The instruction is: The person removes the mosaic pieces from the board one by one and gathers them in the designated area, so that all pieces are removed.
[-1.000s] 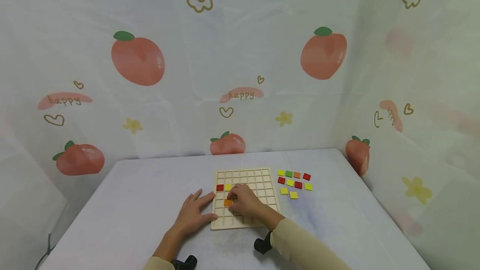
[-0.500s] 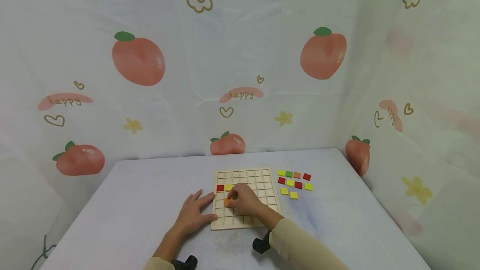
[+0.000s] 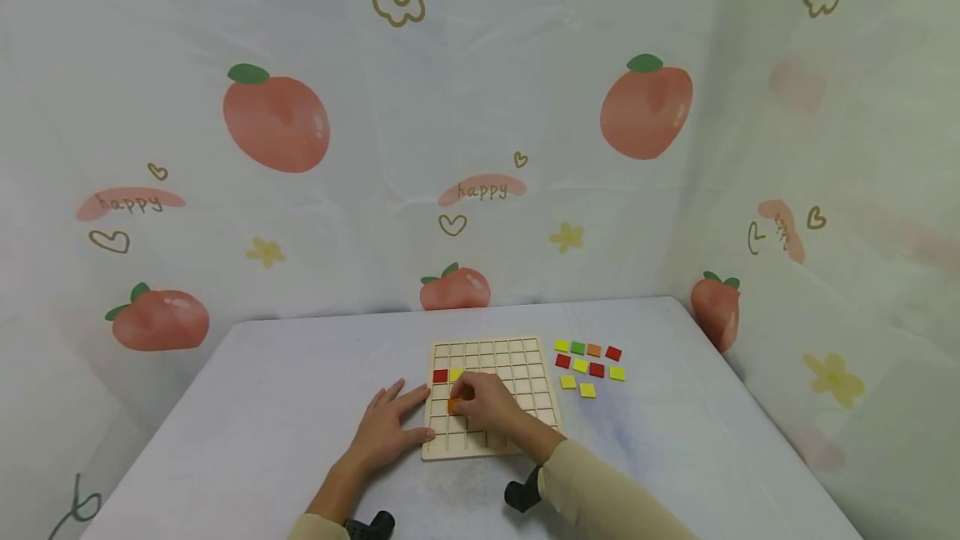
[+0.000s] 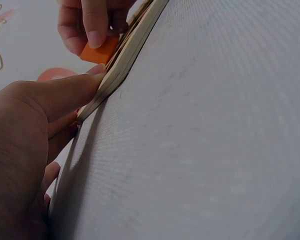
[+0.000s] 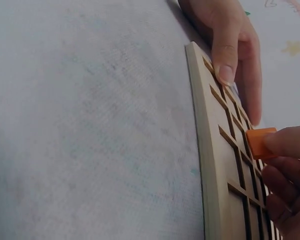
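A wooden grid board (image 3: 525, 386) lies on the table with a red tile (image 3: 440, 376) and a yellow tile (image 3: 456, 374) in cells near its left side. Between thumb and fingers, my right hand (image 3: 491, 402) pinches an orange tile (image 5: 260, 142). Both wrist views show this tile tilted up from the board's grid; its lower edge is at the board, but whether it touches is unclear. Fingers extended, my left hand (image 3: 386, 432) rests against the board's left edge, its thumb on the near left corner. Part of the board is hidden under my right hand.
Right of the board, loose tiles lie in rough rows, among them a green tile (image 3: 577, 348), an orange one (image 3: 594, 350), several yellow and several red. A patterned cloth (image 3: 360, 232) hangs behind the table, and another stretch of it runs along the right.
My right fingers have drawn together on the orange tile, which showed more fully a second ago and is now partly covered. The left hand stays in place.
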Motion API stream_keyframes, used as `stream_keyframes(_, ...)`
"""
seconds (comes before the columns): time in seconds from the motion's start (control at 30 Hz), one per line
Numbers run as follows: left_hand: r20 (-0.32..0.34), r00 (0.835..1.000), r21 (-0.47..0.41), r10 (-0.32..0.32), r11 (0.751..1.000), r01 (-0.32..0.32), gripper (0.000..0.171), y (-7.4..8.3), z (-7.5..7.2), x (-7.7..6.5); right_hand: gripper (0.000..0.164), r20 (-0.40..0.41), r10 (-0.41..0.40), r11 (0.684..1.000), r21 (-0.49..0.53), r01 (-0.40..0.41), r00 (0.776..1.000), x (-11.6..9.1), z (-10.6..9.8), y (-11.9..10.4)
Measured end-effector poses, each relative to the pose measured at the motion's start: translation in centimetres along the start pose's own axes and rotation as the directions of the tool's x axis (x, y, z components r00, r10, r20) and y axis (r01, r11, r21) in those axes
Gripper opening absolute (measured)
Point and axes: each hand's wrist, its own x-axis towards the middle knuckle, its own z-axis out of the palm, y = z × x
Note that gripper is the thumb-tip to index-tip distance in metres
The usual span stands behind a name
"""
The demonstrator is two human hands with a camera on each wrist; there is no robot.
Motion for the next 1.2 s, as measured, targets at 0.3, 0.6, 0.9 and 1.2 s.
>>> stream_keyframes(0.3, -0.002, 1.000, -0.011, -0.014, 1.000, 0.014, 0.075, 0.1, 0.0, 0.0, 0.009, -0.030, 0.029, 0.999, 0.032, -0.028, 0.999, -0.7, -1.6, 1.0)
stream_keyframes(0.6, -0.012, 1.000, -0.013, -0.010, 1.000, 0.009, 0.074, 0.2, 0.1, -0.2, 0.008, -0.080, 0.026, 0.999, 0.044, -0.023, 0.996, -2.2, -4.5, 2.3)
stream_keyframes(0.9, -0.013, 1.000, -0.004, -0.004, 1.000, 0.004, 0.075, 0.1, 0.2, -0.1, 0.009, -0.192, 0.095, 0.995, 0.027, -0.091, 0.977, -3.9, -7.3, 4.2)
stream_keyframes(1.2, -0.019, 1.000, -0.006, 0.001, 1.000, -0.001, 0.073, 0.2, 0.1, -0.2, 0.011, -0.278, 0.190, 0.980, 0.003, -0.197, 0.942, -5.5, -10.0, 6.6)
